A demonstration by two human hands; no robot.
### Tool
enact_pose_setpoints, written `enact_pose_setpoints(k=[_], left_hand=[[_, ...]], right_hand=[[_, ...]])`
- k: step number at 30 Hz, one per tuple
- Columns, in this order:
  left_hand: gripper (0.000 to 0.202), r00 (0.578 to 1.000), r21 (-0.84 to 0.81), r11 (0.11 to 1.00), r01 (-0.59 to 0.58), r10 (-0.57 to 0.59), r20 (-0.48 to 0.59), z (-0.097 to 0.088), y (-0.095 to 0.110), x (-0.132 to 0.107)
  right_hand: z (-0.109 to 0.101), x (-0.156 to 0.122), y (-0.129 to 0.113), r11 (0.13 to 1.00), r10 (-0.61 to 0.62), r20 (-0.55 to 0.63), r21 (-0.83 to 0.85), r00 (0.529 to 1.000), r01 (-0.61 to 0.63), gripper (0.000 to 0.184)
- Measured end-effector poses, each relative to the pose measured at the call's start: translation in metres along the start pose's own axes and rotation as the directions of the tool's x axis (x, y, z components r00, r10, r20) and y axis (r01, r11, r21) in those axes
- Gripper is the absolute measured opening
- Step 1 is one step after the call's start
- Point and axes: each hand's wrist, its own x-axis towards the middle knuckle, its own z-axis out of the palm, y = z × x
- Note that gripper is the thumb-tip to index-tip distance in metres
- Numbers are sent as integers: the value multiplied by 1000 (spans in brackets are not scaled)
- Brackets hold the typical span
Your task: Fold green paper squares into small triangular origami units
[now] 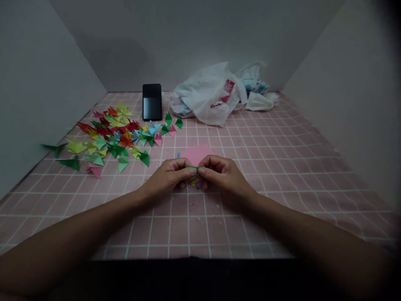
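Note:
Over the middle of the table my left hand (pixel 177 173) and my right hand (pixel 217 173) meet almost fingertip to fingertip. Both pinch a small green piece of folded paper (pixel 193 168) between thumb and forefinger. Most of that paper is hidden by the fingers. Right beneath them lies a stack of coloured paper sheets (pixel 198 153), pink on top, with red, yellow and purple edges showing at the near corner. To the left spreads a crowd of folded paper cranes (pixel 125 140) in green, yellow, red, orange, blue and pink.
A black phone (pixel 152 102) leans upright at the back, behind the cranes. White plastic bags (pixel 206 94) lie crumpled by the rear wall, right of centre. The table wears a pink checked cloth (pixel 282 167), wrinkled on the right. Pale walls (pixel 200 37) enclose the left, back and right.

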Motion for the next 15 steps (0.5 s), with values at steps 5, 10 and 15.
enact_pose_setpoints(k=[5, 10, 15], left_hand=[[30, 1000, 19, 1000, -24, 24, 10, 0, -2, 1], [26, 999, 37, 999, -31, 31, -10, -1, -3, 2], [26, 999, 55, 998, -13, 14, -32, 0, -1, 1]], right_hand=[[2, 0, -3, 1000, -2, -26, -2, 1000, 2, 21], [1, 0, -1, 1000, -2, -45, 22, 999, 3, 23], [1, 1, 1, 1000, 3, -12, 17, 1000, -3, 21]])
